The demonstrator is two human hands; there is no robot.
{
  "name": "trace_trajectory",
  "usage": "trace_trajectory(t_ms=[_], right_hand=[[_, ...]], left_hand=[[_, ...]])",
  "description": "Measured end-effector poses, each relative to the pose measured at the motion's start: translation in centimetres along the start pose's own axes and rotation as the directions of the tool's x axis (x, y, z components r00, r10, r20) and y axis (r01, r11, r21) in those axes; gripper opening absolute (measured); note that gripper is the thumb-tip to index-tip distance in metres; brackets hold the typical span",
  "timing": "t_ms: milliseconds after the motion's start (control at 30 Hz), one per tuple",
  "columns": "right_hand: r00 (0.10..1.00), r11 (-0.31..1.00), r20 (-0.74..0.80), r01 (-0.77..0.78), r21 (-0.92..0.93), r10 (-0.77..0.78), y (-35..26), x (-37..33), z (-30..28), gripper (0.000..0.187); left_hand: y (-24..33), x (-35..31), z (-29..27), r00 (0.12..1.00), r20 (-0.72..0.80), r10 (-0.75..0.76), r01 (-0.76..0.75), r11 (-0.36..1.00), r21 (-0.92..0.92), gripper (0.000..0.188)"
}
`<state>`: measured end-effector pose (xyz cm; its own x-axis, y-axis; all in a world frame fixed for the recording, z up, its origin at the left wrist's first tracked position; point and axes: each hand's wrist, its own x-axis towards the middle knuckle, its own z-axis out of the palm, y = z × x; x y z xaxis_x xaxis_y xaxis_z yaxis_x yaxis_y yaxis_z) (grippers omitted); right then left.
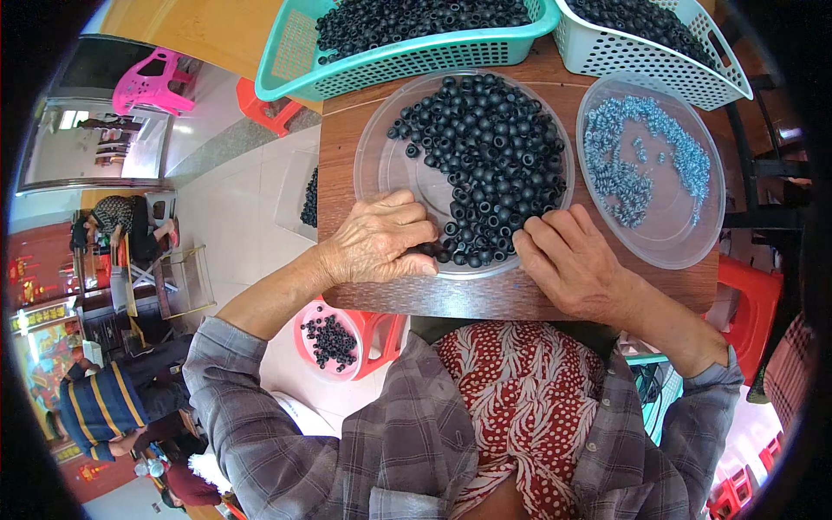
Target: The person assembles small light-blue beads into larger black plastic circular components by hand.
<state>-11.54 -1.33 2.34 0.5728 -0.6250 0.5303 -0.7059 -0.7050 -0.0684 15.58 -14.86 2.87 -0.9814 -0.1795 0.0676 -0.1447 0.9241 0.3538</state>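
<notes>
A round clear plastic lid-like tray lies on the wooden table before me. Small round black caps, hollow with open ends, are heaped over its middle and right side. My left hand is closed at the tray's near left rim, a black cap showing between thumb and forefinger. At the near right rim my right hand has its fingers curled in against the heap; whatever lies under its fingertips is hidden. To the right, a second clear tray holds many small pale-blue translucent pieces.
A teal basket and a white basket, both with black caps, stand along the table's far side. Below left, a pink-rimmed tub of caps rests on a red stool. Another red stool is at right. People sit far left.
</notes>
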Motion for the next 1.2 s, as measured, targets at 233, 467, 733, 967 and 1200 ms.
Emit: trace_trajectory(t_ms=[233,467,733,967,1200], right_hand=[[1.000,0.999,0.000,-0.017,0.027,0.017,0.3,-0.2,0.3,0.034],[1.000,0.999,-0.006,-0.023,0.043,0.024,0.3,-0.3,0.5,0.034],[1.000,0.998,-0.004,-0.029,0.047,0.029,0.3,-0.3,0.6,0.034],[0.999,0.998,0.003,-0.035,0.045,0.034,0.3,-0.4,0.6,0.034],[0.999,0.998,0.011,-0.034,0.045,0.034,0.4,-0.4,0.6,0.034]], left_hand=[[0.3,0.5,0.6,0.996,-0.067,-0.063,0.061,0.998,-0.026,0.035],[0.1,0.7,0.0,0.988,-0.006,-0.154,0.150,0.971,-0.185,0.022],[0.5,1.2,-0.1,0.980,0.017,-0.198,0.198,0.964,-0.180,0.023],[0.1,0.9,-0.1,0.988,0.026,-0.154,0.156,0.968,-0.196,0.023],[0.5,1.2,-0.5,0.988,0.082,-0.133,0.143,0.981,-0.127,0.020]])
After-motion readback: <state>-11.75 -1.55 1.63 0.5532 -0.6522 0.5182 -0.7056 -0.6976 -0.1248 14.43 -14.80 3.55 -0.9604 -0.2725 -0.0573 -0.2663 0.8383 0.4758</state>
